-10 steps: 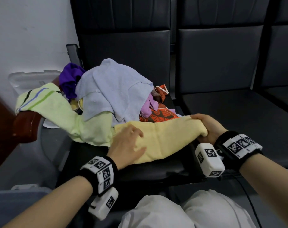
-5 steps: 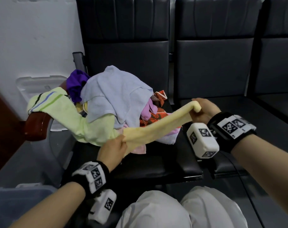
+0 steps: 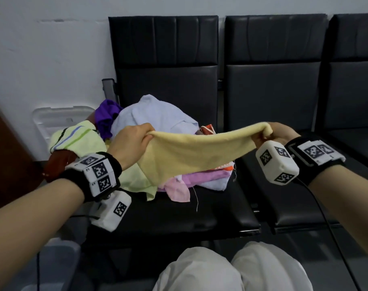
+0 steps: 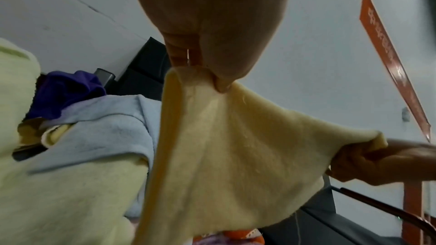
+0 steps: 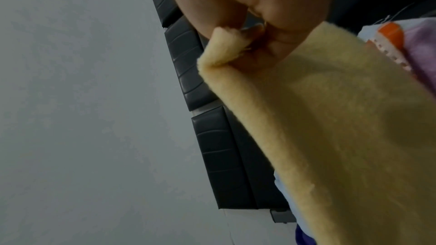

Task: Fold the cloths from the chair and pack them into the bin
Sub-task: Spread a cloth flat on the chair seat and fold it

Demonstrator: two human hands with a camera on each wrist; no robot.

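A pale yellow cloth (image 3: pixel 191 154) hangs stretched in the air between my two hands, above the left black chair seat (image 3: pixel 179 208). My left hand (image 3: pixel 134 137) pinches its left corner; the wrist view shows thumb and fingers closed on the yellow cloth (image 4: pixel 235 146). My right hand (image 3: pixel 277 133) grips the right corner, which bunches over the fingers, as on the yellow cloth (image 5: pixel 318 118). Behind and below lies a pile of cloths: light blue (image 3: pixel 155 116), purple (image 3: pixel 106 116), lime green with stripes (image 3: pixel 78 137), pink (image 3: pixel 179 190), orange patterned (image 3: pixel 207 130).
A clear plastic bin (image 3: pixel 57 120) stands on the floor left of the chair by the wall. A grey-blue bin corner (image 3: pixel 53 263) shows at the bottom left. More black chairs (image 3: pixel 273 97) run to the right. My knees (image 3: pixel 231 271) are at the bottom edge.
The yellow cloth was lying on the seat edge under my hands; both hands have lifted it off the pile and spread it wide in the air.
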